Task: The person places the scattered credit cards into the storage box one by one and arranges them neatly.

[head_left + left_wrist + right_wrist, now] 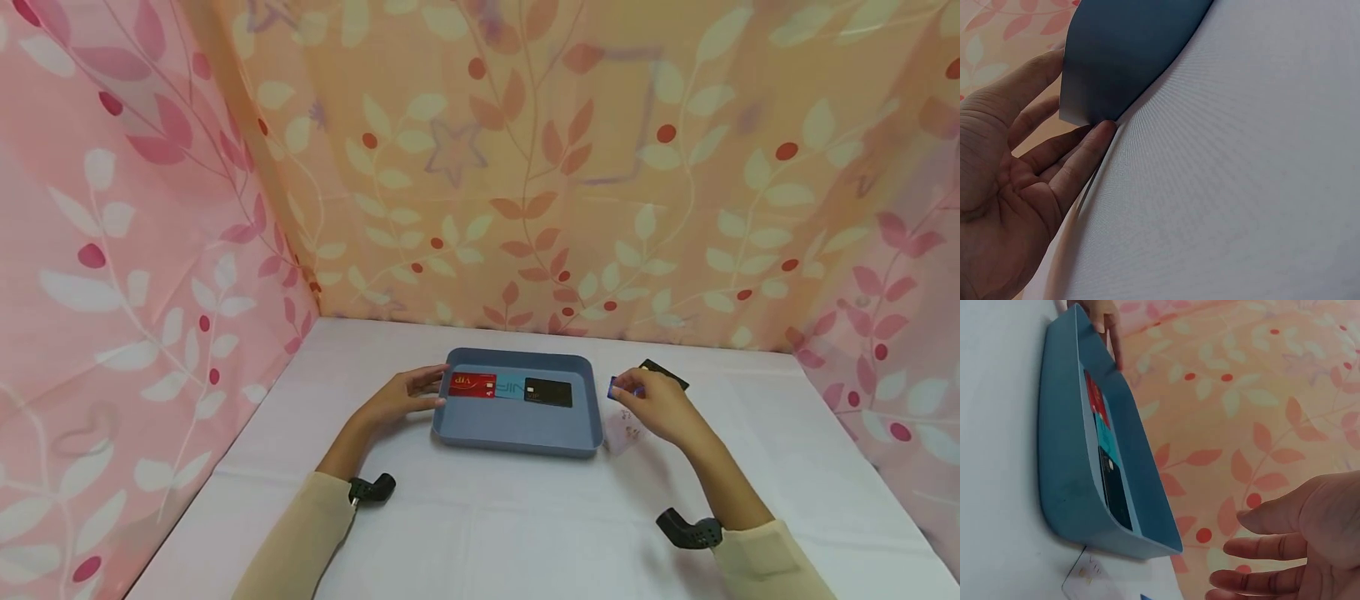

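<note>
The blue tray [517, 437] holds a row of cards: a red card [471, 385] marked VIP, a light-blue card [510, 387] and a black card [548, 392]. My left hand [408, 393] touches the tray's left end, its fingers [1088, 156] fairly straight along the outer wall. Right of the tray, my right hand [656, 407] hovers over a small blue card [612, 387], mostly hidden beneath it. In the right wrist view, that hand's thumb and fingers [1266, 547] stand apart with nothing between them.
A pale, see-through patterned card [626, 432] lies on the white tablecloth [480, 517] close to the tray's right end. Behind my right hand lies another dark card [667, 373]. Floral curtains [525, 167] close off the back and both sides.
</note>
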